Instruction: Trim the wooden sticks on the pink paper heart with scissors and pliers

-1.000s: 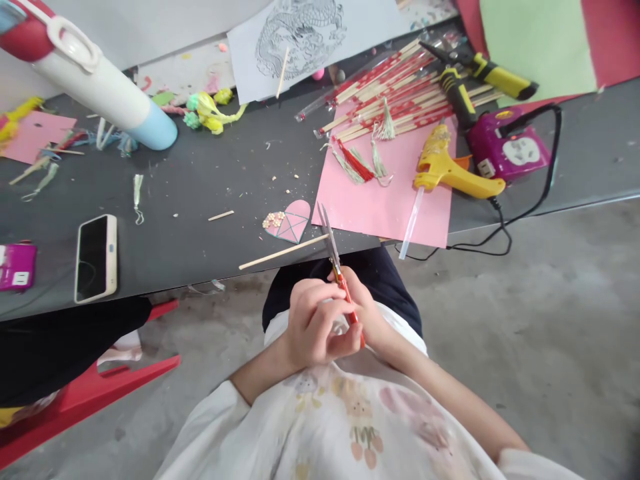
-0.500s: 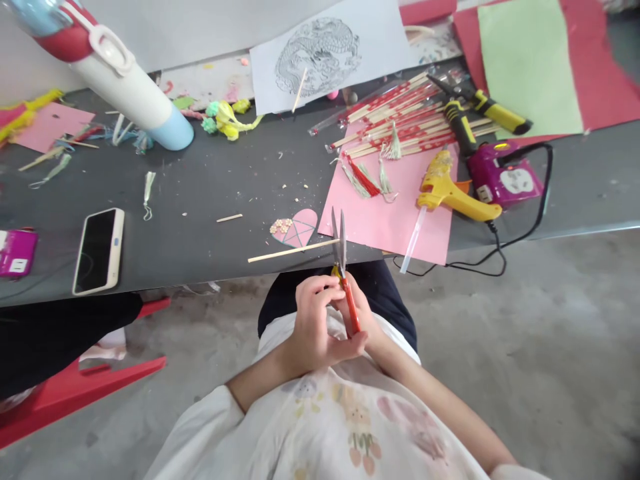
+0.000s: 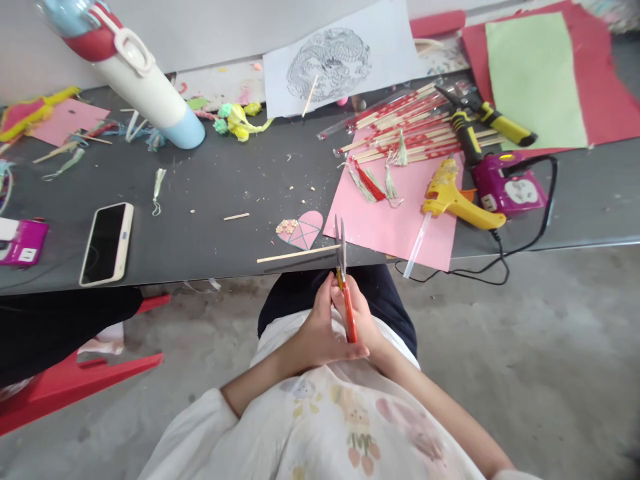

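Over my lap, in the head view, my left hand (image 3: 317, 333) and my right hand (image 3: 361, 317) are both closed around the handles of red-handled scissors (image 3: 347, 310). The blades point away from me at the table edge, slightly apart. A thin wooden stick (image 3: 297, 255) stretches left from the blades, with its right end at them; whether it lies fully between them I cannot tell. Just behind the stick is a pink paper heart (image 3: 307, 228), marked with dark lines and partly covered with small pale pieces. A short stick piece (image 3: 236, 217) lies further left.
Pink paper (image 3: 390, 230) carries tassels (image 3: 367, 180) and wrapped sticks (image 3: 400, 127). Right of them are a yellow glue gun (image 3: 457, 200) with a cord, pliers (image 3: 500, 120) and a purple box (image 3: 510, 183). A phone (image 3: 105, 243) and a bottle (image 3: 145, 87) stand left.
The fingers of my left hand have drawn in closer around the scissors handles, and the blades are slightly nearer each other. The view has shifted a little, moving the table things rightward.
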{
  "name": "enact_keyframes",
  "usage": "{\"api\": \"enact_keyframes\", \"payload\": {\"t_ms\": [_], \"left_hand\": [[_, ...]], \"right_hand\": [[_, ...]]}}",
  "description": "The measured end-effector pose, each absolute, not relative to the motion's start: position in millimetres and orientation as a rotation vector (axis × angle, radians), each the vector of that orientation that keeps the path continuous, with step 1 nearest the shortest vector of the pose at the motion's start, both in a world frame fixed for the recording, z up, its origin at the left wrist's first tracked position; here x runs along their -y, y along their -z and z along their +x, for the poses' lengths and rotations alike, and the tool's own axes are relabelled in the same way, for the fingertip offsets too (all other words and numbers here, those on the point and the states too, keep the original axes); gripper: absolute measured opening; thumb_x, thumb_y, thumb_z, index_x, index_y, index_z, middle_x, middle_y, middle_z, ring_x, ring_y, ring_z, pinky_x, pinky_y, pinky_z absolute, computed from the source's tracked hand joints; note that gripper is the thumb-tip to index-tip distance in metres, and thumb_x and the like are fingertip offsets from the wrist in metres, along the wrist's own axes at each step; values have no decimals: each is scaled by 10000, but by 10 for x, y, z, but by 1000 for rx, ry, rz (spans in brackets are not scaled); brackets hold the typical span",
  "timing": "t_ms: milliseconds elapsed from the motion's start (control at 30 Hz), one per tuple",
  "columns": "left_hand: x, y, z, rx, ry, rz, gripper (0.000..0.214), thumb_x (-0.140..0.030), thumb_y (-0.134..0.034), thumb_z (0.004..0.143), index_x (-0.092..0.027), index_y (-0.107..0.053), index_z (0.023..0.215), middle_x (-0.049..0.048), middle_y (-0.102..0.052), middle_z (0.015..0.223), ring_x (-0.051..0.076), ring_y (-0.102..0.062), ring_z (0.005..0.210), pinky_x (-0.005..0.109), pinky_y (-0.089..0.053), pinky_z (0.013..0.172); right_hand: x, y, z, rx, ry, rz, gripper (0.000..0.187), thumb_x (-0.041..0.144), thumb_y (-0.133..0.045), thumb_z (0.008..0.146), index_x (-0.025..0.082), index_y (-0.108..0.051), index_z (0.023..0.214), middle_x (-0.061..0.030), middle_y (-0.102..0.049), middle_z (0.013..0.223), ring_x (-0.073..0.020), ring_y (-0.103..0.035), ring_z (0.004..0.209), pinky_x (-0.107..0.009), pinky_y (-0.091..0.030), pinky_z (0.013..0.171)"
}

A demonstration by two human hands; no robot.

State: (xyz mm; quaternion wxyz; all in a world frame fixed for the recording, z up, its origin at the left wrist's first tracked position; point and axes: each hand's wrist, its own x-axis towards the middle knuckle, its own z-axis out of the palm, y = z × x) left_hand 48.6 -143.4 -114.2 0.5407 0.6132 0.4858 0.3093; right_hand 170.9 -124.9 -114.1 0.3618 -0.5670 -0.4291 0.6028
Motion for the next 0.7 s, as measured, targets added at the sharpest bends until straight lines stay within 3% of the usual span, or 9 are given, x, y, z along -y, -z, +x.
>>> {"api": "enact_keyframes", "payload": {"t_ms": [133, 267, 400, 500, 700], "left_hand": [[1365, 1202, 539, -996, -741, 1272, 1071, -651, -775, 562, -198, -303, 1410, 196, -451, 1354, 360, -374, 1353, 516, -389, 1107], [1306, 1212, 581, -914, -772, 1109, 1214, -694, -794, 477, -186, -265, 1444, 182, -402, 1396, 406, -294, 1375, 568, -244, 1165], [1308, 1225, 592, -861, -809, 1031, 1222, -677, -794, 502, -215, -218, 1475, 150, -411, 1401, 393, -337, 1356, 523, -282, 1155], [1328, 1238, 604, -827, -831, 948, 1285, -660, -807, 499, -236, -115, 1495, 166, -328, 1464, 387, -332, 1367, 520, -299, 1148], [1354, 1250, 641, -760, -892, 791, 1285, -563, -859, 497, -274, -95, 1489, 175, -289, 1476, 381, -327, 1368, 535, -276, 1146]], "right_hand": [[1262, 1129, 1716, 1135, -1545, -1492, 298, 510, -506, 863, 220, -486, 929, -8, -553, 803, -177, -532, 725, -315, -464, 645], [1276, 1146, 1732, 1137, -1559, -1506, 259, 440, -543, 848, 216, -498, 970, 3, -557, 804, -168, -520, 714, -306, -453, 657], [1276, 1173, 1749, 1107, -1595, -1501, 269, 373, -634, 780, 208, -520, 960, 17, -548, 782, -158, -511, 689, -301, -453, 657], [1266, 1186, 1755, 1050, -1644, -1472, 302, 334, -683, 727, 199, -525, 946, 25, -536, 753, -148, -519, 665, -287, -460, 630], [1233, 1197, 1787, 969, -1722, -1388, 428, 300, -748, 654, 186, -524, 1000, -20, -603, 868, -185, -606, 805, -310, -507, 739]]}}
